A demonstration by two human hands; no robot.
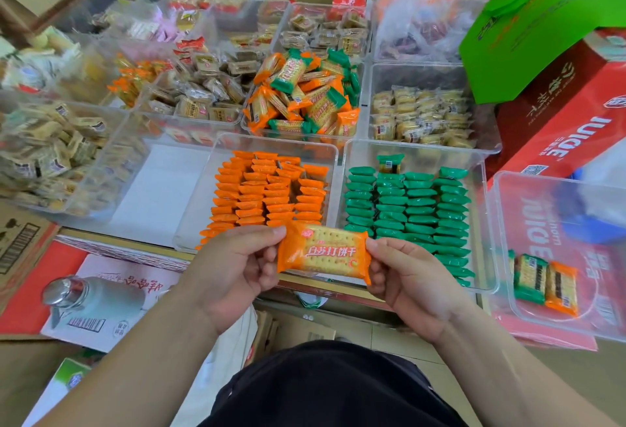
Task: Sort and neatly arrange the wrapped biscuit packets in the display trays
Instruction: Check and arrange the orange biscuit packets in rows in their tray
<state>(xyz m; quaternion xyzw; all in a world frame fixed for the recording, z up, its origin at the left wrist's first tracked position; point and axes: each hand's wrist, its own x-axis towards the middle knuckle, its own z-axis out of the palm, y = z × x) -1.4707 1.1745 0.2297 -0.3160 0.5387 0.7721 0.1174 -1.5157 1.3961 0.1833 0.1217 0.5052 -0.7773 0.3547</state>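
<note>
Glossy foil packet (323,252), clear-plastic trays (189,223)

Right clear tray (555,182) cut off by edge; leftmost packets (50,155) blurred

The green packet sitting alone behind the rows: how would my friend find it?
Find the clear tray packed with green rows, right of the orange tray. At its far end, behind the rows, sits the lone packet. Only it shows a flat face with a barcode; the others show just green edges.
</note>
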